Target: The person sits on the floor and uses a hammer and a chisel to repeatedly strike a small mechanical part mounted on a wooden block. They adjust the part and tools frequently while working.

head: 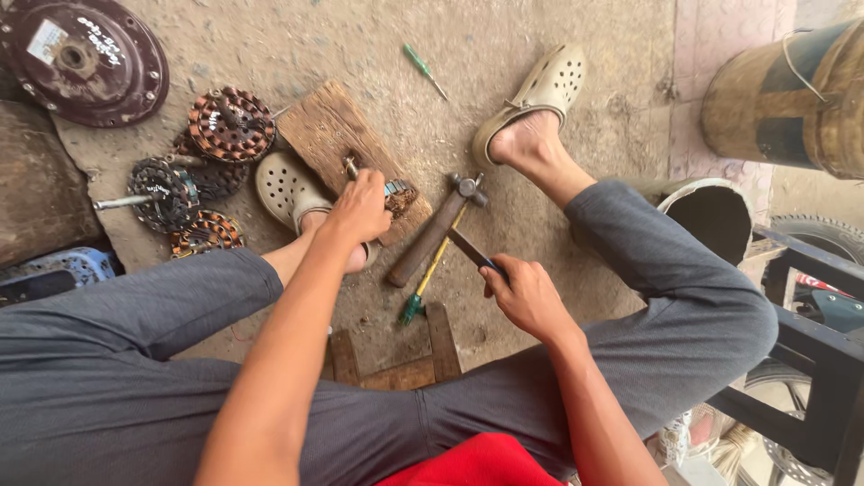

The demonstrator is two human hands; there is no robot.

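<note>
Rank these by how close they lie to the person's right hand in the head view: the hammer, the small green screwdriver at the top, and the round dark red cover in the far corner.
Measured from the right hand:
1. Hammer: just up and left of that hand, on the floor between the feet.
2. Small green screwdriver: farther up, lying alone on the bare floor.
3. Round dark red cover: farthest, at the top left corner.

Rough worn wooden board (328,135), wood-handled steel hammer (436,229), matt dusty concrete floor (297,36).

Small metal part on brown wooden board (328,135) mostly hidden under left hand (360,211). Dark round metal motor cover (85,58) at 10 o'clock cut by top edge. Black tyre (823,234) at 3 o'clock cut off.
</note>
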